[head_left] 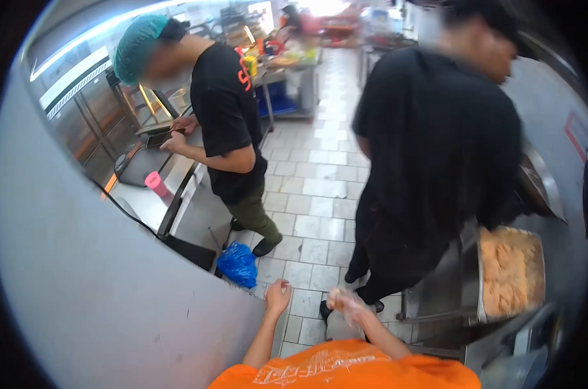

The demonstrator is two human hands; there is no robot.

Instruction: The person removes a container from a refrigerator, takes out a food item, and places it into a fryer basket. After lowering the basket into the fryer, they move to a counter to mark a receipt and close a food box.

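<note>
My left hand (277, 297) is bare and held low over the tiled floor, close to the grey wall panel. Its fingers are loosely bent and apart, and nothing shows in them. A clear plastic glove covers my right hand (348, 306), which is in front of my body. Those fingers are curled in, and whatever they hold, if anything, is hidden. A knotted blue plastic bag (237, 264) lies on the floor ahead of my left hand. To the right of my gloved hand stands a metal tray (480, 275) of orange, breaded-looking food (504, 275).
A co-worker (436, 129) in black stands close on the right, by the tray. Another co-worker (224, 107) in a green hair net stands at the left counter (135, 196), handling a small object. A pink cup (156, 184) sits there. A tiled aisle (320, 188) runs between them.
</note>
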